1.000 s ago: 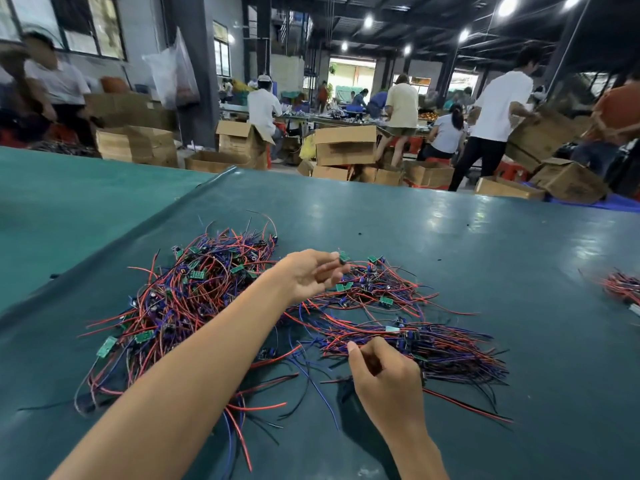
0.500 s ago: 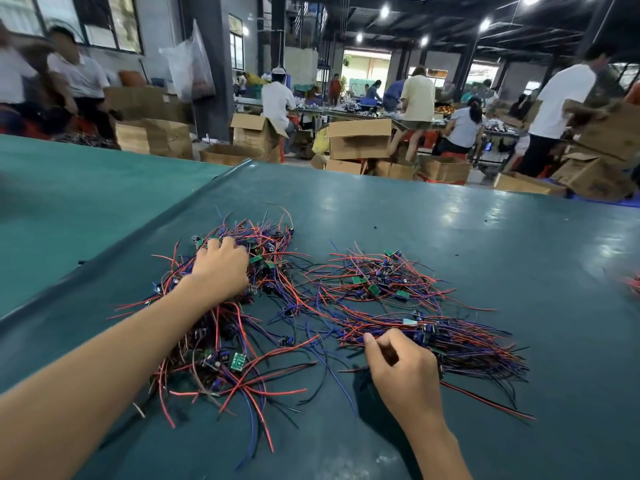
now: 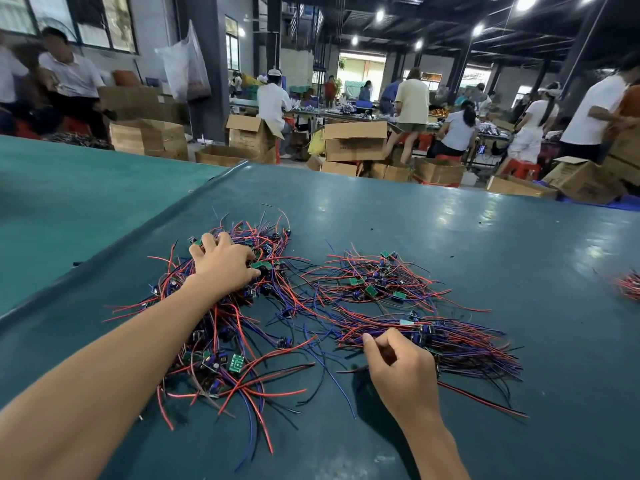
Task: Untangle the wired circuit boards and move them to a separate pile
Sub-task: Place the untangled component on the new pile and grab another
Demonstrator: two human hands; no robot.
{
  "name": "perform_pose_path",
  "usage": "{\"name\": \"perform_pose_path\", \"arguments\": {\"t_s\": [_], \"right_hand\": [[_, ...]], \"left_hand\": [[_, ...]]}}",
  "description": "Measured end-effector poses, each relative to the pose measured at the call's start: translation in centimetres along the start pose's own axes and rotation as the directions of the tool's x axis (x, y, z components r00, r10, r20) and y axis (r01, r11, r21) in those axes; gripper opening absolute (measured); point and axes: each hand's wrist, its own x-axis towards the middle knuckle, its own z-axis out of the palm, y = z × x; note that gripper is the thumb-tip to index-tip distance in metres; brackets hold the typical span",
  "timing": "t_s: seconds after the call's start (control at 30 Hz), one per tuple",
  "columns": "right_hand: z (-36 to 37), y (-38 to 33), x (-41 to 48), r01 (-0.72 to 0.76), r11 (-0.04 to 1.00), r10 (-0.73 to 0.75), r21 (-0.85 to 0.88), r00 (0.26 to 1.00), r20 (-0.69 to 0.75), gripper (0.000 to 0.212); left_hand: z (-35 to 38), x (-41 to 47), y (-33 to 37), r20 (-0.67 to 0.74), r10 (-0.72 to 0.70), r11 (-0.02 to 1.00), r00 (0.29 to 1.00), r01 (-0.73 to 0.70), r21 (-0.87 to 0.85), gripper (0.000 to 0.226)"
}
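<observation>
A tangled heap of small green circuit boards with red, blue and black wires point(image 3: 221, 327) lies on the dark green table point(image 3: 485, 258) at the left. My left hand point(image 3: 223, 265) reaches into the top of this heap, fingers curled down among the wires and boards. A second, flatter pile point(image 3: 377, 282) lies to the right of it. Nearer to me, a combed-out bundle of wired boards point(image 3: 464, 344) stretches rightward. My right hand point(image 3: 401, 368) sits at that bundle's left end, fingers curled and pinching its wires.
A small clump of red wires point(image 3: 628, 284) lies at the table's right edge. A lighter green table surface point(image 3: 69, 202) adjoins on the left. Beyond the far edge stand cardboard boxes point(image 3: 355, 140) and several people working.
My left hand has drawn back from the middle pile to the left heap and settled on its top. My right hand has stayed on the near bundle.
</observation>
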Motion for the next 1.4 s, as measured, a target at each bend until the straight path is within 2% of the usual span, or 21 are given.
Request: {"name": "perform_pose_path", "arguments": {"t_s": [0.1,0.17,0.27,0.33,0.43,0.5,0.57,0.67,0.73,0.8,0.9,0.97,1.07,1.13,1.2,1.23,1.3,1.37,1.4], "right_hand": [[0.0,-0.3,0.1,0.036,0.999,-0.036,-0.025,0.999,0.014,0.036],[-0.1,-0.4,-0.1,0.059,0.997,-0.058,-0.043,0.998,0.021,0.036],[-0.4,-0.5,-0.1,0.090,0.994,-0.088,-0.068,0.996,0.030,0.036],[-0.4,-0.5,-0.1,0.115,0.990,-0.112,-0.078,0.993,0.037,0.034],[-0.2,-0.5,-0.1,0.143,0.987,-0.142,-0.075,0.990,0.023,0.034],[-0.1,-0.4,-0.1,0.130,0.990,-0.130,-0.062,0.991,0.015,0.037],[0.0,-0.3,-0.2,0.109,0.992,-0.108,-0.066,0.994,0.022,0.039],[0.0,-0.2,-0.3,0.091,0.993,-0.089,-0.071,0.996,0.029,0.040],[0.0,-0.3,-0.3,0.100,0.992,-0.098,-0.071,0.995,0.025,0.039],[0.0,-0.5,-0.3,0.101,0.993,-0.101,-0.063,0.995,0.002,0.043],[0.0,-0.5,-0.3,0.096,0.994,-0.096,-0.054,0.995,-0.012,0.046],[0.1,-0.3,-0.3,0.095,0.994,-0.096,-0.050,0.995,-0.013,0.041],[0.4,-0.3,-0.3,0.107,0.993,-0.108,-0.051,0.994,-0.017,0.038],[0.4,-0.4,-0.3,0.078,0.996,-0.079,-0.033,0.997,-0.021,0.036],[0.1,-0.6,-0.4,-0.004,0.994,0.007,0.106,1.000,-0.027,0.030],[-0.2,-1.0,-0.5,-0.065,0.965,0.072,0.253,0.997,-0.018,0.027],[-0.8,-2.2,-0.1,-0.180,0.815,0.188,0.551,0.981,0.043,0.027],[-0.9,-3.3,0.6,-0.273,0.650,0.249,0.709,0.958,0.141,0.030],[-0.9,-3.8,1.1,-0.306,0.601,0.271,0.738,0.947,0.172,0.031]], "left_hand": [[0.7,-0.5,1.0,-0.067,0.026,0.999,0.997,-0.027,-0.018,0.026],[0.4,-0.9,2.0,-0.116,0.040,0.994,0.992,-0.051,-0.094,0.024],[-1.1,-1.5,3.7,-0.130,0.060,0.940,0.990,-0.100,-0.326,0.024],[-2.4,-2.0,4.5,-0.102,0.100,0.851,0.990,-0.138,-0.507,0.021],[-4.2,-3.5,5.2,-0.084,0.172,0.665,0.981,-0.179,-0.725,0.021],[-5.5,-4.7,5.8,-0.138,0.187,0.553,0.973,-0.221,-0.803,0.019],[-6.7,-5.9,6.4,-0.177,0.203,0.370,0.963,-0.243,-0.897,0.015],[-8.1,-7.6,7.3,-0.071,0.320,0.005,0.945,-0.077,-0.997,0.016],[-8.3,-8.5,7.7,0.030,0.412,-0.138,0.911,0.095,-0.986,0.022],[-8.0,-9.1,7.8,0.100,0.435,-0.168,0.895,0.190,-0.967,0.028],[-7.0,-9.5,7.7,0.182,0.372,-0.103,0.910,0.235,-0.966,0.031],[-6.5,-9.7,7.8,0.253,0.385,-0.128,0.888,0.323,-0.938,0.027],[-6.4,-10.1,8.3,0.354,0.506,-0.242,0.787,0.523,-0.817,0.023],[-6.5,-10.1,8.4,0.372,0.580,-0.273,0.724,0.603,-0.750,0.025],[-6.4,-10.4,8.6,0.353,0.651,-0.291,0.672,0.650,-0.702,0.029],[-6.2,-10.7,8.7,0.344,0.680,-0.297,0.648,0.672,-0.678,0.029],[-5.4,-11.4,9.1,0.324,0.714,-0.278,0.621,0.676,-0.682,0.017],[-4.2,-12.4,9.7,0.331,0.704,-0.219,0.628,0.636,-0.740,0.012],[-3.5,-12.8,10.0,0.345,0.691,-0.194,0.635,0.623,-0.757,0.014]]}}
